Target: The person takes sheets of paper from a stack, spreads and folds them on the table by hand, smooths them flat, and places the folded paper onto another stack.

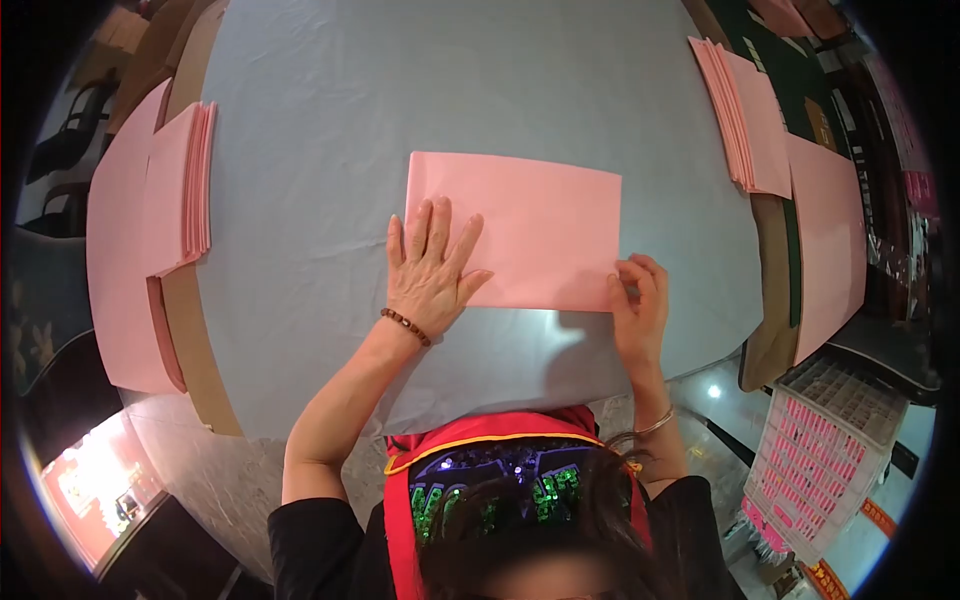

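A pink folded sheet (545, 230) lies flat on the grey cloth-covered table (320, 120). My left hand (432, 262) rests on the sheet's left part, palm down with fingers spread, a beaded bracelet at the wrist. At the sheet's lower right corner is my right hand (640, 300), its thumb and fingertips pinched on the sheet's right edge. The other fingers of that hand are curled.
Folded pink sheets (178, 190) are stacked at the table's left edge, beside a larger pink sheet (115, 250). Another folded stack (745, 120) is at the right edge, near a large pink sheet (828, 240). A white plastic crate (810, 460) stands at the lower right.
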Motion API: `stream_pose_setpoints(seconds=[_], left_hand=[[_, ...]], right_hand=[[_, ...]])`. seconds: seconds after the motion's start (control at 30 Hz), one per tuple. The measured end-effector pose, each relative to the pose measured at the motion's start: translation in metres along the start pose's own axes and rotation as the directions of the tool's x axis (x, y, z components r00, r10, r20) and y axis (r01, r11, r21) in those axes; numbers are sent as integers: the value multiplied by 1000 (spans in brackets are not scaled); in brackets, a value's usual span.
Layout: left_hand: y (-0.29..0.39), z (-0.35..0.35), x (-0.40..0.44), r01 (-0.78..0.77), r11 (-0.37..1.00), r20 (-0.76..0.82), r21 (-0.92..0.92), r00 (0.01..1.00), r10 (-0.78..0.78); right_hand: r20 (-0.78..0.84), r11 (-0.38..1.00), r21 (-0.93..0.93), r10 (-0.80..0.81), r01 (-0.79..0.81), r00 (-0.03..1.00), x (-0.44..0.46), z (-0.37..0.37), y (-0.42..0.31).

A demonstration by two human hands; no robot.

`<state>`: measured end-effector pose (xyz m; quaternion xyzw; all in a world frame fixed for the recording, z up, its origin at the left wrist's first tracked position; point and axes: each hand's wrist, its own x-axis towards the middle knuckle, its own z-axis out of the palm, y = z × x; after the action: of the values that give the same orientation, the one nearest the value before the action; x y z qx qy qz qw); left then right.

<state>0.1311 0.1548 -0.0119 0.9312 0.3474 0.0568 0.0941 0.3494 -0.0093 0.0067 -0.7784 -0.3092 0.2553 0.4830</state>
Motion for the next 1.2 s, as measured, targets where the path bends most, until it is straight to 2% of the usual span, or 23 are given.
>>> stream_pose_setpoints(seconds=[0.03, 0.07, 0.13, 0.2, 0.23, 0.3, 0.33, 0.4, 0.53, 0.6, 0.73, 0.77, 0.83, 0.87, 0.97, 1.2], left_hand=[[0, 0, -1, 11, 1000, 5, -3, 1000, -11], [0, 1, -1, 10, 1000, 9, 6, 1000, -10], [0, 2, 1, 11, 1000, 15, 8, 1000, -11], [-1, 3, 1, -8, 991, 38, 135, 999, 3], [-1, 2, 1, -7, 991, 36, 133, 999, 3], [-1, 0, 1, -2, 1000, 11, -15, 1000, 2], [-2, 0, 1, -2, 1000, 12, -17, 1000, 2], [-2, 0, 1, 17, 999, 6, -41, 1000, -16], [-18, -12, 2, 14, 999, 56, -52, 998, -11], [-35, -22, 4, -132, 980, 79, -151, 986, 145], [-60, -21, 2, -240, 958, 12, -157, 970, 245], [-61, -20, -2, -235, 960, 12, -152, 971, 240], [-60, -19, -10, -212, 977, -12, -3, 977, 212], [-58, -20, -17, -210, 978, -13, -2, 978, 210], [-54, -27, -36, -72, 997, 111, 26, 991, 68], [-43, -30, -35, 21, 997, 86, 73, 996, -28]], right_hand=[[-4, 918, -309, -262, 248, 965, -3, 6, -7], [70, 686, -577, -499, 443, 864, -7, 14, -14], [379, 587, -465, -545, 663, 748, -13, 48, -30], [503, 680, -280, -497, 677, 707, -24, 91, -44], [504, 678, -283, -496, 678, 707, -26, 103, -44], [503, 624, -373, -485, 686, 715, -29, 117, -34], [504, 625, -375, -483, 685, 716, -30, 116, -30], [542, 588, -486, -377, 646, 751, -33, 104, -21], [569, 512, -548, -352, 662, 743, -37, 86, -13], [578, 472, -554, -374, 686, 725, -37, 83, -15], [586, 487, -528, -383, 695, 714, -39, 83, -16], [595, 488, -525, -376, 697, 711, -38, 82, -15], [604, 484, -520, -373, 703, 704, -37, 83, -16], [610, 489, -523, -358, 699, 707, -37, 83, -17], [613, 486, -532, -343, 693, 712, -37, 82, -17], [604, 485, -525, -367, 699, 708, -38, 82, -15]])
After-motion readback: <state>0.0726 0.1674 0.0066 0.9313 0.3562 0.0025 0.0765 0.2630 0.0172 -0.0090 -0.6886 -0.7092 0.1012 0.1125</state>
